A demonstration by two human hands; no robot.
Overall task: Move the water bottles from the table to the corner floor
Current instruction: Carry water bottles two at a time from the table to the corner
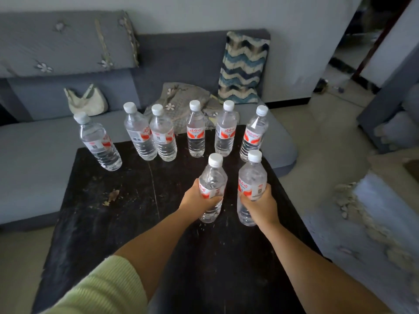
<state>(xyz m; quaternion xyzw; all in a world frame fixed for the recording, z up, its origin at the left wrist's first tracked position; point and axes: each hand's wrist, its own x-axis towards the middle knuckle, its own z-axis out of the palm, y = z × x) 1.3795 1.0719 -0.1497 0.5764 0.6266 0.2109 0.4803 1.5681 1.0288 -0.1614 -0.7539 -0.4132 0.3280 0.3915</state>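
Several clear water bottles with white caps and red-and-white labels stand on a dark table [108, 223]. My left hand [197, 197] grips one bottle [212, 175] around its middle, near the table's right half. My right hand [258, 206] grips a second bottle [252, 175] just to the right of it. Both held bottles are upright. Whether they rest on the table or hang just above it I cannot tell. Further back a row of bottles stands along the far edge, from the leftmost bottle [99, 143] to the rightmost bottle [254, 132].
A grey sofa [34, 150] wraps behind and left of the table, with a white bag [87, 103], a folded grey cloth [181, 96] and a zigzag cushion [243, 69] on it. Pale floor [322, 137] opens to the right, with a crumbling low ledge [367, 211] beside it.
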